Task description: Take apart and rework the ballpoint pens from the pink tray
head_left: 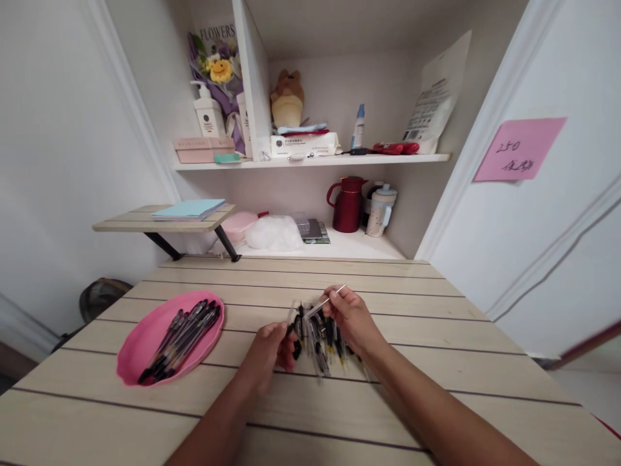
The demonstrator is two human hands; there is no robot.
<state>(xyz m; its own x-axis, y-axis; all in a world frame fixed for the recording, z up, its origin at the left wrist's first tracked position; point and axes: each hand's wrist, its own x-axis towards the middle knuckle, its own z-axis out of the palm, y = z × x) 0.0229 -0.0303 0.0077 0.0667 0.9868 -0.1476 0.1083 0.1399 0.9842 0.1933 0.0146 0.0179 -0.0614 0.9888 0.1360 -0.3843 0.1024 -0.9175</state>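
Observation:
A heap of loose pen parts, clear barrels and black caps, lies on the wooden table in front of me. My right hand is closed, pinching a thin pen refill that slants up over the heap. My left hand is closed on a black pen piece at the heap's left edge. To the left sits a pink plate with several assembled black pens lying on it.
A small raised shelf with a blue notebook stands at the table's back left. Behind are a red jug, a tumbler, bottles and a plush toy on shelves. A pink note sticks to the right wall.

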